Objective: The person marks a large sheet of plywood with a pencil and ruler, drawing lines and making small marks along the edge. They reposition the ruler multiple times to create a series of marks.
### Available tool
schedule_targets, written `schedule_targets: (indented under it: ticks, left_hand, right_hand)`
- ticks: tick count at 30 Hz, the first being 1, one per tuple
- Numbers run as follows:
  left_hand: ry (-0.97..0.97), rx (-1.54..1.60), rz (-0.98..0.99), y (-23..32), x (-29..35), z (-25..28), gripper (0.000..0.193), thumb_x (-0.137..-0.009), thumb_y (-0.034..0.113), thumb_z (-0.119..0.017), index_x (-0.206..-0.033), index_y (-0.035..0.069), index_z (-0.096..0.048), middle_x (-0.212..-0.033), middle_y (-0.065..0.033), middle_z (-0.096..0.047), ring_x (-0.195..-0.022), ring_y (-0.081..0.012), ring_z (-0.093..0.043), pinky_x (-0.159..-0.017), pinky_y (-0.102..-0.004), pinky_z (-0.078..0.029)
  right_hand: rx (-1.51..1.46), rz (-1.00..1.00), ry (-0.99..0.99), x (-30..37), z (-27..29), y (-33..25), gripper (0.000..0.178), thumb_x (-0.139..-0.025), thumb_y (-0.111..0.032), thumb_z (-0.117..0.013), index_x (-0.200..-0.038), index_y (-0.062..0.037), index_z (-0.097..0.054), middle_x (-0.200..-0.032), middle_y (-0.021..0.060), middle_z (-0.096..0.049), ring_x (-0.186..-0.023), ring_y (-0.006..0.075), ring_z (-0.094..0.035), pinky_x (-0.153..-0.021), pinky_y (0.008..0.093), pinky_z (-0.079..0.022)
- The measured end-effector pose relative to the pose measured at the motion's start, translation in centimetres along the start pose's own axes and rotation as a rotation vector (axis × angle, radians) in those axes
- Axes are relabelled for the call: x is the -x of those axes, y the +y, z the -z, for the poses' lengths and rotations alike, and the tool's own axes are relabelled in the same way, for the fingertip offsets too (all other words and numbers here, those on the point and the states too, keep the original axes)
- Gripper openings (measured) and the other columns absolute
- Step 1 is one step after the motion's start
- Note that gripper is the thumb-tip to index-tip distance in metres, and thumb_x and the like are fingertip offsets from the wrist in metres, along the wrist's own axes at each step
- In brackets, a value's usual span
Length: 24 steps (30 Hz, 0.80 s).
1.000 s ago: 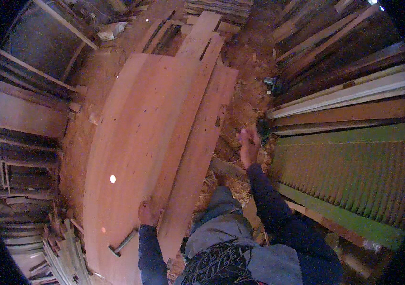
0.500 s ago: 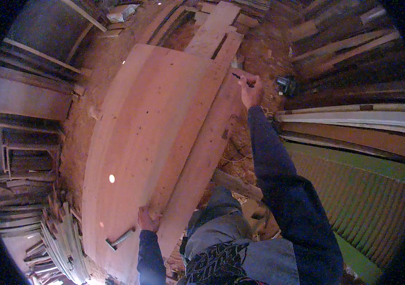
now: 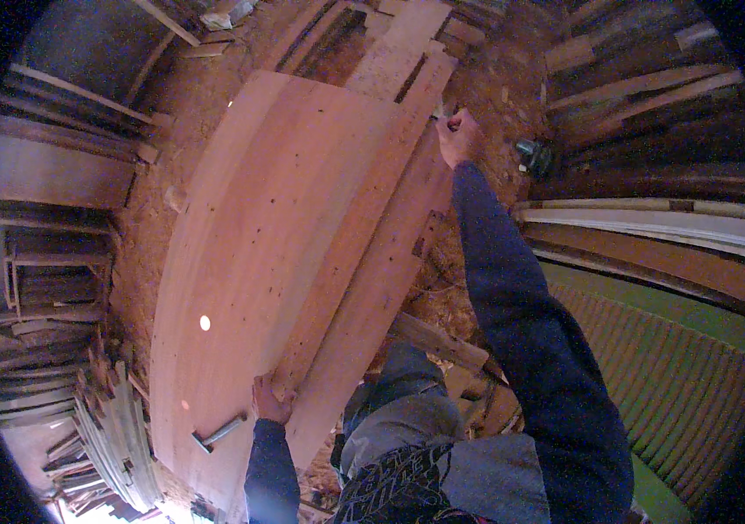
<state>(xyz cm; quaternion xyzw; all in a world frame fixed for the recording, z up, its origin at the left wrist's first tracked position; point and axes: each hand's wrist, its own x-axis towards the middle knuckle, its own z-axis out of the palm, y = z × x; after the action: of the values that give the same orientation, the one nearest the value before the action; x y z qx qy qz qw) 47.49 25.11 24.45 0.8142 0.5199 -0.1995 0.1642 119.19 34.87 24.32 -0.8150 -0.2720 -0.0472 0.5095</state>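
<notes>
A wide reddish wooden panel (image 3: 241, 227) lies in front of me, its edges bowed by the lens. A long narrow board (image 3: 372, 288) runs along its right side, with a dark line between them. My left hand (image 3: 272, 402) rests on the wood near the close end of that line, fingers spread against the surface. At the far right end of the board, my right hand (image 3: 460, 138) is closed in a pinch on a small dark pencil-like object (image 3: 453, 125). A hammer (image 3: 219, 432) lies on the panel left of my left hand.
A dark power tool (image 3: 533, 157) sits on the sawdust-covered ground at right. Long boards (image 3: 643, 218) and a green corrugated sheet (image 3: 661, 367) are stacked there. Thin wood strips (image 3: 114, 437) pile up at lower left. A wooden beam (image 3: 442, 339) lies beside my legs.
My right hand has moved a little farther away toward the board's far end, still pinching the dark object. My left hand stays at nearly the same spot.
</notes>
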Motion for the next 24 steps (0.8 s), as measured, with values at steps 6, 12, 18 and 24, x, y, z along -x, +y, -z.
schedule_targets:
  ticks: [6, 12, 18, 24]
  left_hand:
    - [0.002, 0.088, 0.035, 0.4, 0.6, 0.8, 0.073, -0.068, 0.021, -0.089, -0.131, 0.007, -0.056, -0.126, -0.0179, -0.054, -0.119, -0.0403, -0.054, -0.102, -0.0486, -0.047]
    - [0.028, 0.202, 0.091, 2.7, 1.4, 3.8, 0.071, -0.068, 0.024, -0.09, -0.13, 0.007, -0.057, -0.125, -0.0182, -0.055, -0.12, -0.0402, -0.054, -0.103, -0.0483, -0.047]
    - [-0.004, 0.085, 0.078, 2.6, 1.4, 4.0, 0.074, -0.07, 0.029, -0.088, -0.132, 0.005, -0.056, -0.128, -0.0196, -0.055, -0.121, -0.0407, -0.054, -0.104, -0.0493, -0.047]
    - [0.018, 0.065, -0.006, 1.7, 1.1, 3.5, 0.076, -0.073, 0.035, -0.087, -0.135, 0.004, -0.055, -0.129, -0.0199, -0.055, -0.123, -0.041, -0.054, -0.107, -0.0494, -0.046]
  right_hand:
    - [-0.097, 0.256, -0.288, 6.3, 2.6, -3.4, 0.021, -0.087, -0.021, -0.074, -0.085, -0.0069, -0.059, -0.076, 0.012, -0.065, -0.071, 0.0301, -0.065, -0.065, 0.0432, -0.05]
    - [-0.098, 0.237, -0.745, 20.4, 6.7, -10.3, 0.019, -0.088, -0.019, -0.072, -0.085, -0.0072, -0.057, -0.075, 0.0118, -0.065, -0.069, 0.03, -0.065, -0.063, 0.0438, -0.05]
    - [-0.421, -0.054, -0.766, 11.7, 3.8, -3.8, 0.015, -0.091, -0.016, -0.067, -0.085, -0.008, -0.057, -0.07, 0.0024, -0.061, -0.065, 0.0139, -0.06, -0.058, 0.0332, -0.048]
    - [-0.133, 0.197, -0.125, -2.9, 1.5, 4.1, 0.025, -0.089, -0.017, -0.071, -0.076, -0.0077, -0.052, -0.071, 0.0042, -0.062, -0.066, 0.0167, -0.061, -0.061, 0.0354, -0.049]
